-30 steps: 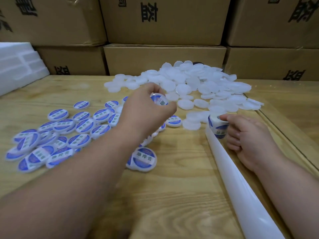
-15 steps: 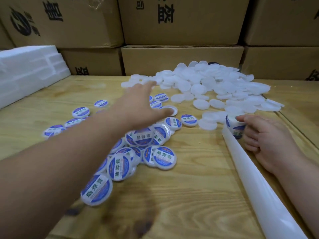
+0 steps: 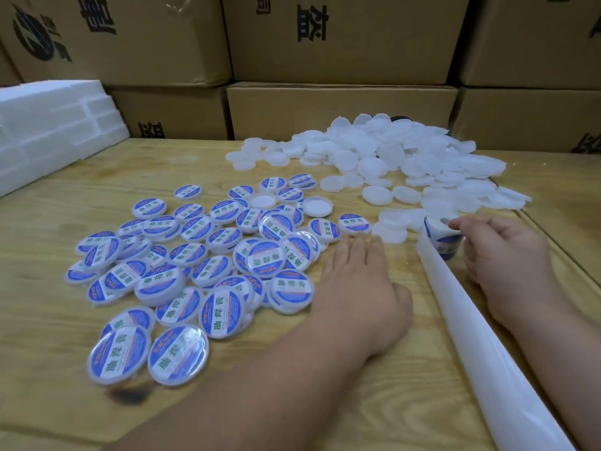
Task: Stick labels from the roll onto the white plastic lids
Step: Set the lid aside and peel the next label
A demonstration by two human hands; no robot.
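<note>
Far left: foam block (image 3: 48,131), then labelled lids (image 3: 201,265) heaped mid-table. Left hand (image 3: 357,281) flat on the wood, fingers straight and together, holding nothing, fingertips (image 3: 357,240) just short of the nearest blank lids (image 3: 390,222), pile (image 3: 406,151) stretching beyond. Right hand (image 3: 500,252) pinching the label roll (image 3: 440,236); backing strip (image 3: 481,336) trailing toward the viewer. Likely next: left hand, nearer, taking a blank lid ahead.

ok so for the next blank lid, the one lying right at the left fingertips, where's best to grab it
Pinch the blank lid by its rim, thumb and finger on opposite edges, coming from the near side where the left hand lies flat. It is a thin disc, overlapping other blank lids, so only the raised edge offers a hold.
</note>
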